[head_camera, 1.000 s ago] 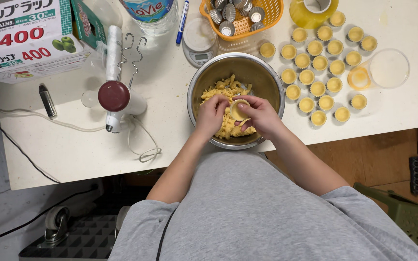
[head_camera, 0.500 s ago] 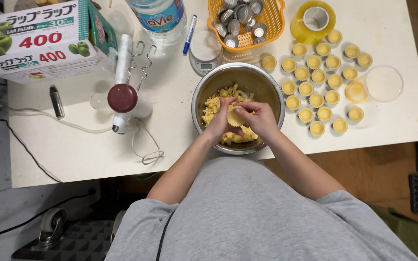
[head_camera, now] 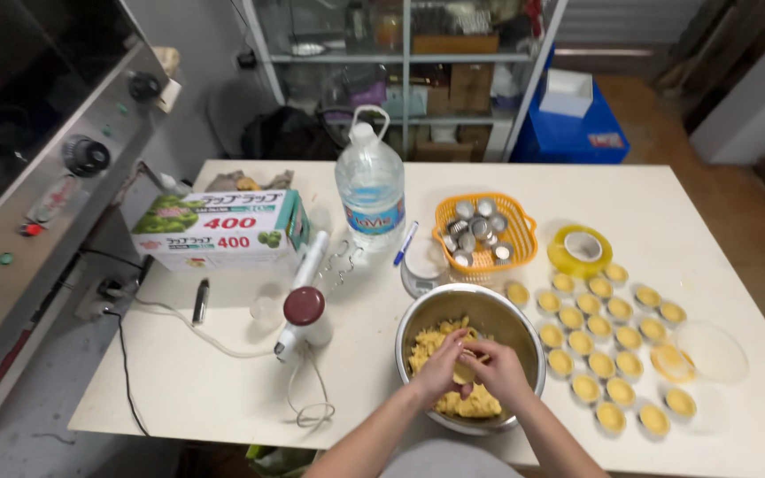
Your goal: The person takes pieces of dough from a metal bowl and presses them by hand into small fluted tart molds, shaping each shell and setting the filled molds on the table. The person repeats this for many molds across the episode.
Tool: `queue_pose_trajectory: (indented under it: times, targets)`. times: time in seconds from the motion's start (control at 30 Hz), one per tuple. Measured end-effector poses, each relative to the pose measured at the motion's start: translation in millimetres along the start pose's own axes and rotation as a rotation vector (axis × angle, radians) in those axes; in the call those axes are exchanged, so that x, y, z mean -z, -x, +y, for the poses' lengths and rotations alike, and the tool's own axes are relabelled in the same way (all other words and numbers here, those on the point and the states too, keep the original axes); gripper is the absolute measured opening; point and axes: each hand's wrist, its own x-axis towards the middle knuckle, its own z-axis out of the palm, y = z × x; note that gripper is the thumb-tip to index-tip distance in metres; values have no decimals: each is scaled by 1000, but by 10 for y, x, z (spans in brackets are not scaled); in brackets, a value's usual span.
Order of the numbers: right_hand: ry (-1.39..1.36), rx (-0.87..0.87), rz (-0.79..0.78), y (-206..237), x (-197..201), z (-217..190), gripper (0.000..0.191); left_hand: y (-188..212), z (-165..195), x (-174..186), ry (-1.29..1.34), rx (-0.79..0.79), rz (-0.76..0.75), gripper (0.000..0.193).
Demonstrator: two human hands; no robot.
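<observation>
Both your hands are inside the round stainless-steel mixing bowl (head_camera: 469, 354), which sits at the near edge of the white rectangular table (head_camera: 737, 221). Your left hand (head_camera: 442, 361) and right hand (head_camera: 499, 370) close together around one small lump of yellow dough (head_camera: 464, 369), fingers curled onto it from either side. The lump is too rounded and too covered for you to tell its long axis or which way it points. More crumbly yellow dough (head_camera: 431, 341) lies loose in the bowl beneath.

Right of the bowl stand rows of small filled tart tins (head_camera: 588, 341). Behind it are an orange plastic basket of empty metal tins (head_camera: 483, 228), a clear water bottle (head_camera: 370, 190) and a white hand mixer with a dark red end (head_camera: 304, 301). A metal shelving rack (head_camera: 400, 71) stands beyond the table.
</observation>
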Motion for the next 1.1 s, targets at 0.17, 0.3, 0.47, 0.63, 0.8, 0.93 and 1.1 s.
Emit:
queue_pose_trajectory:
  times: [0.17, 0.3, 0.47, 0.63, 0.8, 0.93, 1.1]
  targets:
    - [72, 114, -68, 23, 53, -59, 15, 48, 77, -39, 58, 114, -59, 60]
    - [-96, 8, -3, 2, 26, -86, 16, 30, 97, -67, -3, -26, 2, 60]
    - [101, 106, -63, -30, 12, -116, 14, 27, 88, -5, 24, 51, -31, 65]
    - [-119, 52, -18, -76, -66, -137, 15, 11, 90, 38, -40, -51, 101, 64]
    - [78, 46, -122, -121, -123, -118, 15, 23, 180, 135, -3, 156, -15, 66]
    - [-196, -25, -26, -160, -154, -106, 17, 0, 169, 144, -97, 6, 66, 67]
    - [16, 25, -126, -225, -151, -163, 16, -45, 173, 167, 61, 185, 20, 70]
